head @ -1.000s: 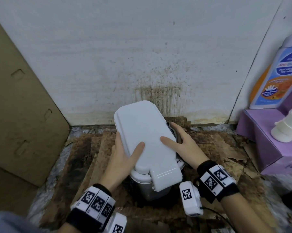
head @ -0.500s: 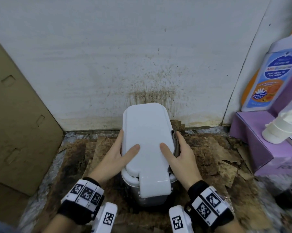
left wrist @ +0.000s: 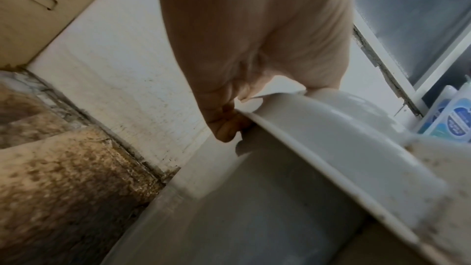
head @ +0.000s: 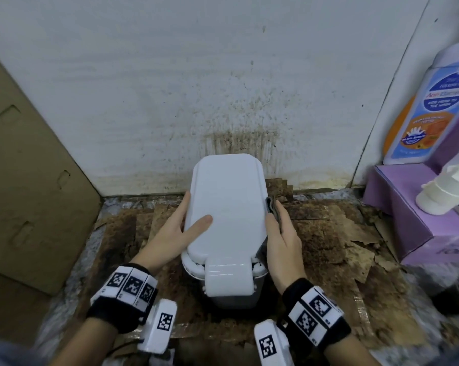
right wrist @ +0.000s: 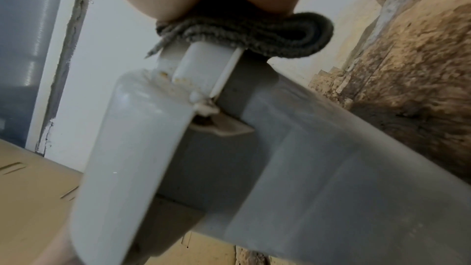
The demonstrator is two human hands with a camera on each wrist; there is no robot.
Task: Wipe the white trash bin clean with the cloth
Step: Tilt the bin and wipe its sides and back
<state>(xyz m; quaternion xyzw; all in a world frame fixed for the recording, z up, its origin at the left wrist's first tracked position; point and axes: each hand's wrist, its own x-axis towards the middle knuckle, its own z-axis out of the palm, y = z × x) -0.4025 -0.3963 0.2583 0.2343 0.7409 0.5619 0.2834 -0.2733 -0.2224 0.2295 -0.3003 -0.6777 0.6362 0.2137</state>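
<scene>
The white trash bin [head: 224, 207] stands on the floor against the wall, lid closed, its front flap toward me. My left hand [head: 175, 229] grips the lid's left edge, with the thumb flat on top and the fingers curled under the rim [left wrist: 224, 124]. My right hand [head: 279, 233] is at the lid's right edge and holds a folded grey cloth [head: 271, 208] against it. In the right wrist view the cloth [right wrist: 254, 31] is squeezed between my palm and the lid's rim, above the grey bin body [right wrist: 305, 168]. Yellowish grime sits at the lid's hinge.
A cardboard sheet [head: 25, 180] leans at the left. The wall [head: 239, 138] behind the bin is spattered brown. Torn, stained cardboard [head: 328, 233] covers the floor. At the right is a purple box [head: 407, 220] with a detergent bottle [head: 431, 114] and a white pump bottle [head: 439, 191].
The bin has turned from slanted to square with the wall. My right thumb has slid off the lid's top to its right edge, with the cloth. My left hand keeps its grip.
</scene>
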